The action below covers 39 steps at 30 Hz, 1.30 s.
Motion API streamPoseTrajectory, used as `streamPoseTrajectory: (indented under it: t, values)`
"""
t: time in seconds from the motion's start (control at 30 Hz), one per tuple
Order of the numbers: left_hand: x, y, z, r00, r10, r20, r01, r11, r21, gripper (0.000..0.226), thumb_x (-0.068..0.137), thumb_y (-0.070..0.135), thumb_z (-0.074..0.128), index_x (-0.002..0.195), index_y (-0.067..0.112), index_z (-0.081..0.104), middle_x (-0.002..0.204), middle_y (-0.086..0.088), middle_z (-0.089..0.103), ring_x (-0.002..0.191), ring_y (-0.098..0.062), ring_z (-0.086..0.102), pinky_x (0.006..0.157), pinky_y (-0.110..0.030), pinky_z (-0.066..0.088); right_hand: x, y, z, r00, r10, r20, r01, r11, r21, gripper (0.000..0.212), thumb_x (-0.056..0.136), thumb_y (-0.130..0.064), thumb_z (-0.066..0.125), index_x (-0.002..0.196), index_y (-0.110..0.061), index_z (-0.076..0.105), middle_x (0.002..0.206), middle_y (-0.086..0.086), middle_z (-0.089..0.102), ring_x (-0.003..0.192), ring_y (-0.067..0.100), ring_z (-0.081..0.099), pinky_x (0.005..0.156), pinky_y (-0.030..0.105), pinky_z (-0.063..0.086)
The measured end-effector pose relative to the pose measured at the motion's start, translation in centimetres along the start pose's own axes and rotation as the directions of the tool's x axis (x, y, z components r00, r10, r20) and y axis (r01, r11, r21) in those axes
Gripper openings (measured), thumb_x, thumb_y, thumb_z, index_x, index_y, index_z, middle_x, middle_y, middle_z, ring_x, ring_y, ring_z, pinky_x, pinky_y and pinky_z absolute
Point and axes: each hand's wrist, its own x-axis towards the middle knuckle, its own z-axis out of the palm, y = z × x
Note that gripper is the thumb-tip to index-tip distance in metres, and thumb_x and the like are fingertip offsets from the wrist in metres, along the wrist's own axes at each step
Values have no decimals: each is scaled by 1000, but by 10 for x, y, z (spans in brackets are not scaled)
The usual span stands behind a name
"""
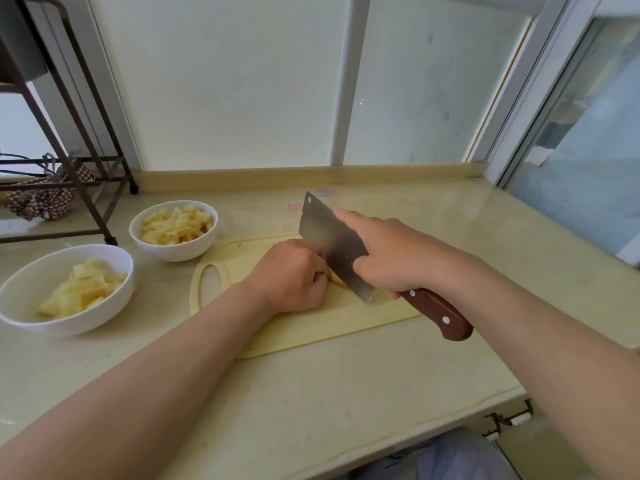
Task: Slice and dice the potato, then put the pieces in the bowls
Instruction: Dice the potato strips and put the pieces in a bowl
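Working at pale counter under window | pinning potato remnant on cutting board, frame centre, under curled left hand | gripping cleaver in right hand | risking nicked knuckles, blade riding beside fingers on small piece

1. This is a home kitchen: a pale beige stone table runs beneath frosted window panes.
2. Cooking gear is out: a cream plastic cutting board, a steel cleaver with a brown wooden handle, a far white ceramic bowl and a near white ceramic bowl, both holding pale yellow cut potato pieces.
3. A dark metal rack stands at the left.
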Motion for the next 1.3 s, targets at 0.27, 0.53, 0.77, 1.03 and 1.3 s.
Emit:
streamPoseTrajectory:
  t: [0.27,0.53,0.77,1.03,1.3]
  values:
    - [1,0,0,1000,1,21,-2,1000,10,39,70,22,41,67,14,78,67,0,67,60,-28,62,53,-36,53,0,-4,0,999,2,48,3,995,-96,88,93,-6,46,162,-41,3,99,7,61,57,24,70,50,32,57]
    - [1,1,0,1000,5,9,-5,1000,-9,31,67,22,42,54,11,68,61,0,61,53,-28,56,46,-35,48,13,-14,15,1000,-12,10,13,999,-41,94,88,-1,45,163,-38,1,86,7,62,53,22,64,46,29,52]
    - [-1,1,1,1000,-6,5,6,1000,-9,38,70,22,41,65,13,77,65,0,66,58,-26,63,51,-37,52,17,-6,8,999,29,30,-31,995,90,93,90,-2,45,163,-42,3,95,4,60,50,17,63,46,27,50]
    - [-1,1,1,1000,-6,-2,6,1000,-8,36,72,21,43,66,13,77,68,1,67,60,-25,63,52,-35,53,-3,4,2,998,31,47,-35,995,95,89,90,-4,46,160,-48,12,117,5,59,53,21,67,48,32,57]
    - [2,0,-1,997,-73,-30,71,995,-67,26,69,21,46,79,10,67,85,0,61,74,-20,56,64,-34,53,-12,60,-30,974,167,-153,-123,958,258,86,88,-4,48,160,-45,23,66,-2,68,40,16,61,48,28,49]
